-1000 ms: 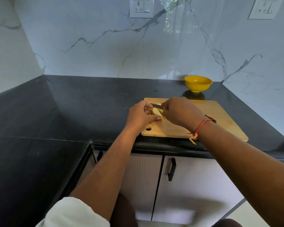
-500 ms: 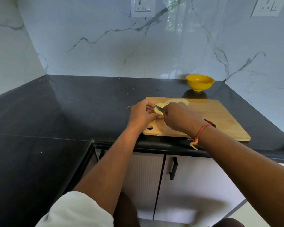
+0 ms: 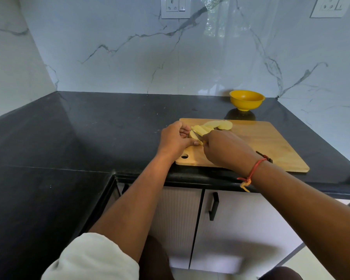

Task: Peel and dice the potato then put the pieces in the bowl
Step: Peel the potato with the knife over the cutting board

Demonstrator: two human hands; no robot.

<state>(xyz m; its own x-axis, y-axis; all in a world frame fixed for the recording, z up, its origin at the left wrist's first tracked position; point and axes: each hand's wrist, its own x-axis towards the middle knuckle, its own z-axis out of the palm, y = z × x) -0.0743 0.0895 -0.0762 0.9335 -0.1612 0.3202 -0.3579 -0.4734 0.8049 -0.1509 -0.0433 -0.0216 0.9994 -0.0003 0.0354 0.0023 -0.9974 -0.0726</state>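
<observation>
The peeled pale-yellow potato (image 3: pixel 209 127) lies at the far left corner of the light wooden cutting board (image 3: pixel 271 142), cut into flat slabs; their long axis runs from the left hand (image 3: pixel 175 138) toward the round yellow bowl (image 3: pixel 247 100); that hand pinches the nearest piece between thumb and curled fingers; the right hand (image 3: pixel 224 148) clenches a dark-bladed knife (image 3: pixel 198 135), mostly hidden; the flesh is probably stiff, light and wet-slippery, best pinned flat-side down.

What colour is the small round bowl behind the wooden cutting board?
Yellow all over; the small round bowl shows best in the head view.
</observation>
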